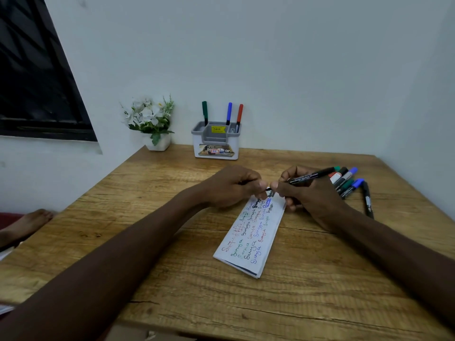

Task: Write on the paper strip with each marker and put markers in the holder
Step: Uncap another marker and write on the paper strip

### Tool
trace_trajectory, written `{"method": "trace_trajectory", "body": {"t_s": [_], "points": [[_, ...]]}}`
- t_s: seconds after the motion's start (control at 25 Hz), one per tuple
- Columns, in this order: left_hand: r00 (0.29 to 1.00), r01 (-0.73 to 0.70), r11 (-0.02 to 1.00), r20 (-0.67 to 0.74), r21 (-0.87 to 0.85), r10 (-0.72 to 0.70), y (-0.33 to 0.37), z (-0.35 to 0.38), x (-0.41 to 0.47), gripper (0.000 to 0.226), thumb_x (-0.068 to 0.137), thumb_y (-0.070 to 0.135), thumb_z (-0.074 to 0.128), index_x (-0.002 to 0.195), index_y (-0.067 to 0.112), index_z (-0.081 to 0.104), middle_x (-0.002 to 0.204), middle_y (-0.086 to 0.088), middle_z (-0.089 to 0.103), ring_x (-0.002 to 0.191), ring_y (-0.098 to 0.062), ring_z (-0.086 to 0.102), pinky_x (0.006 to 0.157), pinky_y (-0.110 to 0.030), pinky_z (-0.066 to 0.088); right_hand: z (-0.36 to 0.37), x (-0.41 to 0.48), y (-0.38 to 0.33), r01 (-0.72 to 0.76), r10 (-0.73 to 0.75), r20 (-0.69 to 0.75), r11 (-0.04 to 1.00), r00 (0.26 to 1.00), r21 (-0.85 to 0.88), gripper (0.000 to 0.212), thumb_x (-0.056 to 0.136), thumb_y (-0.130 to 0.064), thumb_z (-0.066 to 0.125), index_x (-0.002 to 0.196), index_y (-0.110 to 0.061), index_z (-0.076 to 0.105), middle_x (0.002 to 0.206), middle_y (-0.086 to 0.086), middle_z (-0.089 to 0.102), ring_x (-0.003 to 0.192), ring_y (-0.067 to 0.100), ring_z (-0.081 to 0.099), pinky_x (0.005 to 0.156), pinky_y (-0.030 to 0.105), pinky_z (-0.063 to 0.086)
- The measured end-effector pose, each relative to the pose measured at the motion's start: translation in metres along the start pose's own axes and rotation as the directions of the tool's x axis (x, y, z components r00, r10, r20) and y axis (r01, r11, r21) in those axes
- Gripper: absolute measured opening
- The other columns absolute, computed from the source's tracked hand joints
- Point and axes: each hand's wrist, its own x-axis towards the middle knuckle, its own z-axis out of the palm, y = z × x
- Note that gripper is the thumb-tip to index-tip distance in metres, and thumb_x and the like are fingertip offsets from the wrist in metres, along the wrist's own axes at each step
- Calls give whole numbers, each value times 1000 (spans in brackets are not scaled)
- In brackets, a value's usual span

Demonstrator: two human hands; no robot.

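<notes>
Left hand (234, 187) pinches cap (243, 183); right hand (312, 198) grips black marker (310, 176).

Head-worn, near, downward over table (320, 303)

The holder (216, 143) stands at the far edge of the counter (172, 279), against the wall; three markers (229, 113) stand upright in it, one in its left end and two at its right end; a flower pot (158, 142) sits to the holder's left, on the counter's far left corner; the paper strip (248, 244) lies aslant on the middle of the counter, one end towards me; my left grip (231, 187) and right grip (310, 195) meet above the strip's far end, both on the held marker (312, 175), whose barrel runs out to the right; loose markers (344, 180) lie bunched just right of my right grip; a lone marker (368, 201) lies beside them, nearer me.
</notes>
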Motion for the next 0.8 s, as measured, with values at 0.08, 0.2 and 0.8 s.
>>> {"method": "trace_trajectory", "body": {"t_s": [0.08, 0.2, 0.8], "points": [[997, -37, 999, -72, 31, 40, -3, 3, 1, 17, 100, 25, 64, 94, 20, 79, 80, 16, 73, 66, 5, 61, 62, -11, 40, -2, 2, 1, 20, -15, -48, 993, 999, 115, 13, 86, -16, 76, 89, -7, 67, 73, 15, 67, 53, 16, 60, 51, 27, 54], [985, -10, 998, -173, -57, 0, -9, 5, 2, 18, 92, 23, 74, 107, 16, 79, 96, 8, 79, 78, 3, 69, 68, -15, 50, -6, 6, -1, -66, 68, 9, 909, 998, 411, 30, 99, -19, 47, 95, 2, 69, 77, 19, 70, 60, 23, 66, 57, 30, 59], [933, 89, 944, -306, -318, -191, -11, 9, 1, 12, 95, 13, 69, 105, 12, 76, 88, -6, 79, 69, -21, 71, 70, -39, 64, -7, 1, -5, -72, 77, 8, 896, 997, 438, 14, 92, -3, 62, 79, -6, 70, 77, 17, 76, 72, 23, 77, 64, 30, 64]]}}
